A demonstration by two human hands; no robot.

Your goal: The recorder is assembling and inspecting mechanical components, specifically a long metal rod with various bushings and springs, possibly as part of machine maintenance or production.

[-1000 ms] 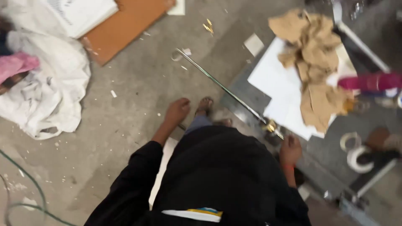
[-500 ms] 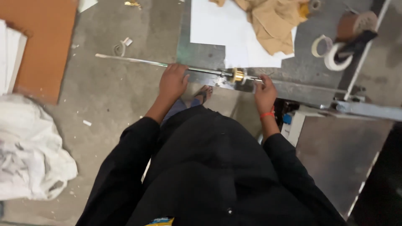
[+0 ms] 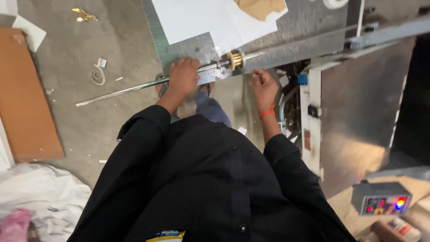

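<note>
nearest the camera, two black sleeves lead out to two bare hands. the left hand (image 3: 182, 77) is closed around one long metal rod (image 3: 134, 87), gripping it partway along so that the thin end runs out past its far-left side over the concrete floor (image 3: 80, 134). just right of that hand the rod carries a short spring and one brass collar (image 3: 234, 59), and this end rests on the edge of the metal table (image 3: 188, 51). the right hand (image 3: 263, 87), with a red thread at the wrist, hangs loosely half-curled just below the collar and holds nothing; it is near the rod but apart from it. as a judgement, the rod is brought to the table edge and steadied, yet not seated in anything, so the fitting work seems barely begun. beyond the hands lie two overlapping white sheets (image 3: 192, 20) and one piece of brown paper (image 3: 260, 6). well to the right of the right hand sits one small control box (image 3: 380, 204) with coloured lights.
</note>
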